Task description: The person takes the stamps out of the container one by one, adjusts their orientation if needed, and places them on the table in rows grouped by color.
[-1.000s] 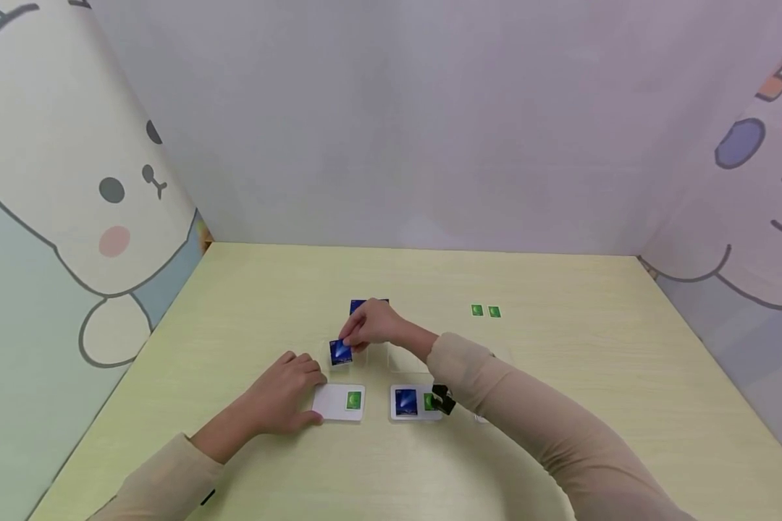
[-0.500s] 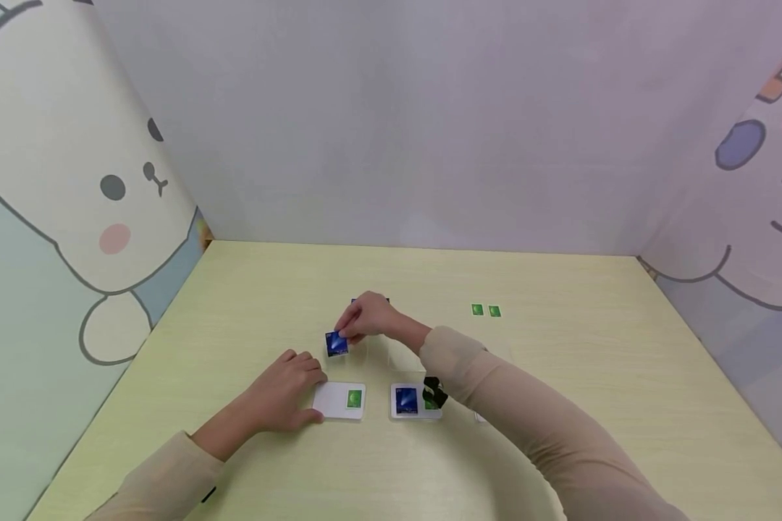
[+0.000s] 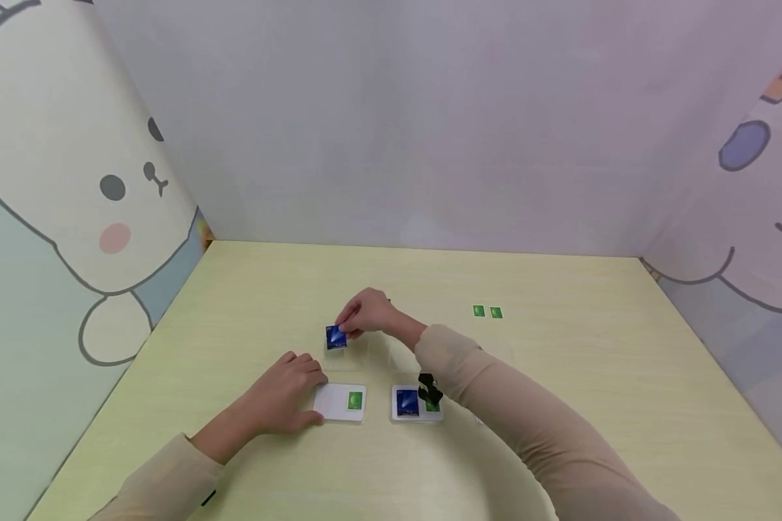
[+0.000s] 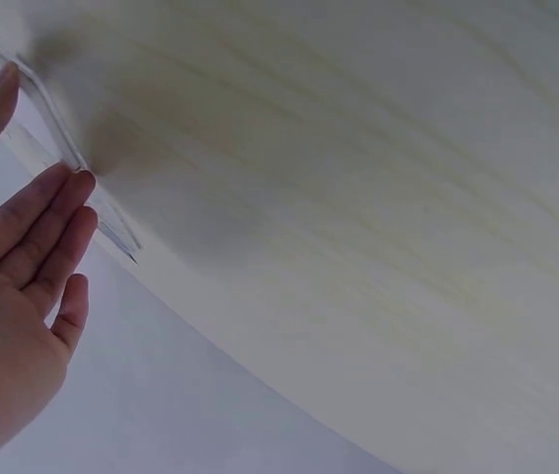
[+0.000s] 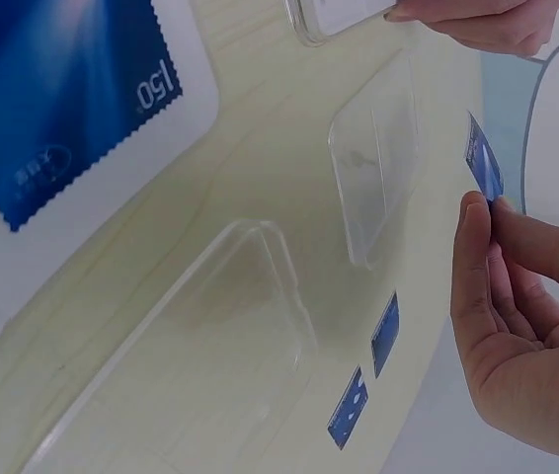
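In the head view my right hand (image 3: pixel 367 311) pinches a blue postage stamp (image 3: pixel 336 337) by its edge, thumb against finger. The stamp is held above the table and a clear plastic cover (image 5: pixel 373 163), as the right wrist view shows. Nearer to me, my left hand (image 3: pixel 283 394) holds the left end of a shallow case with a white insert (image 3: pixel 331 404). Its thumb and fingertips press the case's opposite edges. On the right part of that insert lies a green stamp (image 3: pixel 355 400).
A second case (image 3: pixel 417 418) bears a blue stamp (image 3: pixel 407 402) and a green one, partly covered by my right arm. Two green stamps (image 3: pixel 487 312) lie farther back. The right wrist view shows another clear cover (image 5: pixel 250 326) and two blue stamps (image 5: pixel 386 336) on the table.
My right hand has moved slightly back and left, carrying the pinched blue stamp with it. My left hand and the case it holds have stayed in place.
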Demonstrator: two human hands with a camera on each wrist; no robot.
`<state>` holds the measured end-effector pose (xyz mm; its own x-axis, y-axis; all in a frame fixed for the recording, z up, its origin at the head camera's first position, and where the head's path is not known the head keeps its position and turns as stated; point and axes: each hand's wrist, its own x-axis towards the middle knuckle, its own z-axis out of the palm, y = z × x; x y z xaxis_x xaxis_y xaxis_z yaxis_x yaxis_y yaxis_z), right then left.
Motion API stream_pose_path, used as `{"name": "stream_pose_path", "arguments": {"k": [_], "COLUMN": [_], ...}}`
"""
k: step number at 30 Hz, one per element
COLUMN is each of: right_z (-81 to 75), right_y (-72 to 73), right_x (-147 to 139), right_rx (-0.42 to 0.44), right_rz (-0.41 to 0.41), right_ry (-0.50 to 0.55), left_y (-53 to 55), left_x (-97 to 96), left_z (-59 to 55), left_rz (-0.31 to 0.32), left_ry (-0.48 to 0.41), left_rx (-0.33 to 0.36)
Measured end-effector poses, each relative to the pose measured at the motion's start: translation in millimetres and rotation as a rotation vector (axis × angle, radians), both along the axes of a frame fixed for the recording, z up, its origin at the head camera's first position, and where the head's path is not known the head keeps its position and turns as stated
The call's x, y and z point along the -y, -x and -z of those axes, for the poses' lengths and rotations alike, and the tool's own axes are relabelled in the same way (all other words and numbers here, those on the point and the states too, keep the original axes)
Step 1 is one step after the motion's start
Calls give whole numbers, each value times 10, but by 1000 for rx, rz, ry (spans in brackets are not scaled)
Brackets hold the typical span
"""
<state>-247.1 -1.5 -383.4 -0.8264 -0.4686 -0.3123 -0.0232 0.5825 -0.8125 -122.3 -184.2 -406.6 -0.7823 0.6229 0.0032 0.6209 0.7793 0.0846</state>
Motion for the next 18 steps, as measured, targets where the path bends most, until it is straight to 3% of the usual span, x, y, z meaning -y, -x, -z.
{"name": "stream_pose_path", "arguments": {"k": [18], "right_z": [38], "right_y": [103], "right_x": [-52], "right_rx": [-56], "right_rz": [30], "right_ry": [5], "left_y": [-6], "left_x": [-16], "left_z": [-22], "left_rz": [10], "left_ry": [-5], "left_rx": [-20]}}
